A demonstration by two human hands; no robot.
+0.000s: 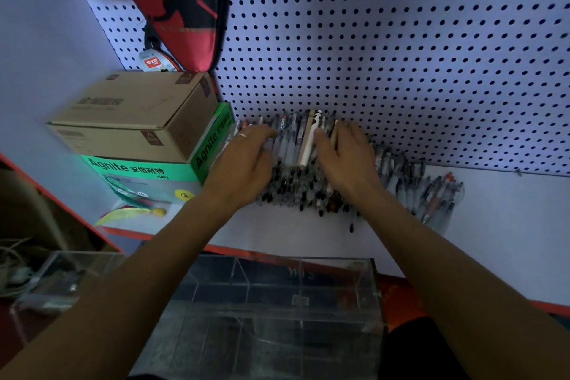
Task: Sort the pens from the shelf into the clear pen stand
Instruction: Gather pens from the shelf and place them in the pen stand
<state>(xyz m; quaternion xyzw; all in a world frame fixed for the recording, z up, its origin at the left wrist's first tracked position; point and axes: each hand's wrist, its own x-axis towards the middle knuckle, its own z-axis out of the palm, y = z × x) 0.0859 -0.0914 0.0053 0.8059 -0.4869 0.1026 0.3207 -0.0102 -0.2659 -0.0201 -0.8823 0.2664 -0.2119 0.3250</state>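
The pens point(296, 163) lie in a thick heap on the white shelf point(509, 225), pushed up against the pegboard point(401, 55) at about 12 o'clock from the person. Both hands rest flat on top of the heap. The left hand point(246, 160) sits at 11 o'clock with fingers nearly straight and close together, a ring on one finger. The right hand point(345, 157) sits at 1 o'clock, fingers straight and slightly spread. Neither hand pinches a pen that I can see. A pale pen point(308, 145) stands out between the two hands.

The clear pen stand point(277, 302) waits at 6 o'clock, below the shelf edge and near the body; its compartments look empty, though the dim light makes that hard to confirm.

This looks like the gathering step, with no pen moved yet. Next, the fingers likely need to curl round a bundle, lift it and carry it down into one compartment.
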